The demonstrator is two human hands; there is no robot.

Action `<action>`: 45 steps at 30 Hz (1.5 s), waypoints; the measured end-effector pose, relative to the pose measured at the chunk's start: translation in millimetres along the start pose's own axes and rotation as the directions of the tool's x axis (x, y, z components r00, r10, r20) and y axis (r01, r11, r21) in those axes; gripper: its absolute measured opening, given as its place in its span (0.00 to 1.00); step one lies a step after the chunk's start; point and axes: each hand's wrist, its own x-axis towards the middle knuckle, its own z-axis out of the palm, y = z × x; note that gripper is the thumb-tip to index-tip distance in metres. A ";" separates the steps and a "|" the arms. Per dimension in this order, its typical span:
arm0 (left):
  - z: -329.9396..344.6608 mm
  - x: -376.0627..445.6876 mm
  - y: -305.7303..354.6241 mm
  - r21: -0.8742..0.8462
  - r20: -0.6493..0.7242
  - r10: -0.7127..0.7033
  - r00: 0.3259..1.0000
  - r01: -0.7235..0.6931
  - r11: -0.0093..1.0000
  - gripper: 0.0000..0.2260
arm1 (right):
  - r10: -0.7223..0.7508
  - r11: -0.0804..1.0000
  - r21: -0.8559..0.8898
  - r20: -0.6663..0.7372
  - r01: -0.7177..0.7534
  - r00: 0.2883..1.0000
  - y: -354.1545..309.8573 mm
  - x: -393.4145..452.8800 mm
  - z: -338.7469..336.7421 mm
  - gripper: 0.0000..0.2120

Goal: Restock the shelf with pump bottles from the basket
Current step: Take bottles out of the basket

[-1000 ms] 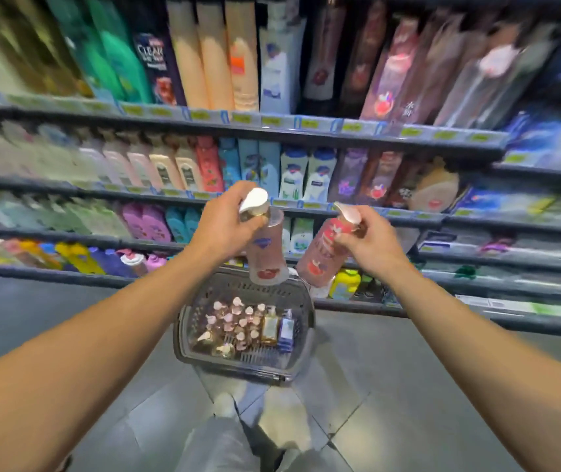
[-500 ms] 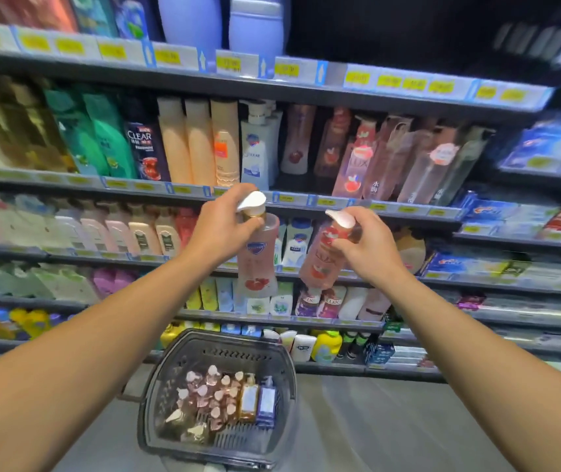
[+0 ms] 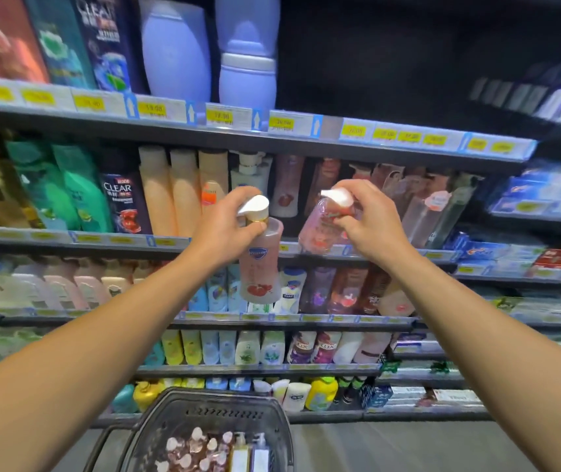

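Observation:
My left hand (image 3: 226, 226) grips the neck of a pale pink pump bottle (image 3: 261, 267) with a white pump and gold collar; the bottle hangs upright in front of the shelves. A redder pink pump bottle (image 3: 320, 226) is held by its pump in my right hand (image 3: 367, 221) and tilts toward the shelf. Both bottles are raised to the level of a shelf (image 3: 306, 248) that carries similar pink bottles (image 3: 286, 189). At the bottom stands the dark plastic basket (image 3: 156, 434), with several more pump bottles (image 3: 197, 451) inside.
Shelving fills the view, with rows of shampoo and body wash bottles on several levels. Yellow price tags (image 3: 219, 115) line the shelf edges. Blue and red boxes (image 3: 545, 192) stack at the right. A dark gap (image 3: 391, 63) opens on the top shelf at the right.
Both hands have lifted their bottles from just above the basket up to the shelf with the pink bottles. The view has tilted upward, so the basket now sits at the bottom edge.

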 end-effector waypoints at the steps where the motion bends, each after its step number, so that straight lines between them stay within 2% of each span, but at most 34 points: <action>1: -0.5 3.9 -1.1 0.006 -0.014 0.009 1.000 -0.009 1.000 0.20 | -0.009 1.000 -0.006 0.001 0.009 1.000 0.5 6.7 -0.5 0.20; 13: 9.3 26.6 7.6 0.054 -0.108 -0.012 0.994 0.018 0.998 0.17 | 0.029 0.994 -0.109 0.103 -0.018 0.994 47.6 58.8 29.2 0.18; 18: 18.9 33.4 6.0 0.050 -0.104 -0.039 0.994 0.044 0.998 0.19 | 0.064 0.997 -0.052 0.126 -0.058 0.990 57.5 70.2 42.1 0.20; 26: 26.0 45.5 -1.1 0.061 -0.093 -0.072 0.993 0.078 0.995 0.18 | 0.151 0.984 0.079 0.089 -0.158 0.984 52.4 85.5 64.5 0.22; 33: 30.5 52.8 -15.5 0.050 -0.081 -0.109 0.991 0.113 0.992 0.18 | 0.374 0.927 -0.037 0.079 -0.372 0.924 48.4 106.8 78.1 0.05; 39: 31.5 58.2 -21.9 0.105 -0.084 -0.141 0.986 0.149 0.983 0.19 | 0.456 0.887 0.028 0.113 -0.461 0.883 43.3 114.9 84.2 0.02; 45: 34.2 58.4 -31.1 0.109 -0.056 -0.146 0.988 0.151 0.982 0.19 | 0.410 0.911 0.040 0.000 -0.410 0.912 47.3 94.3 93.2 0.15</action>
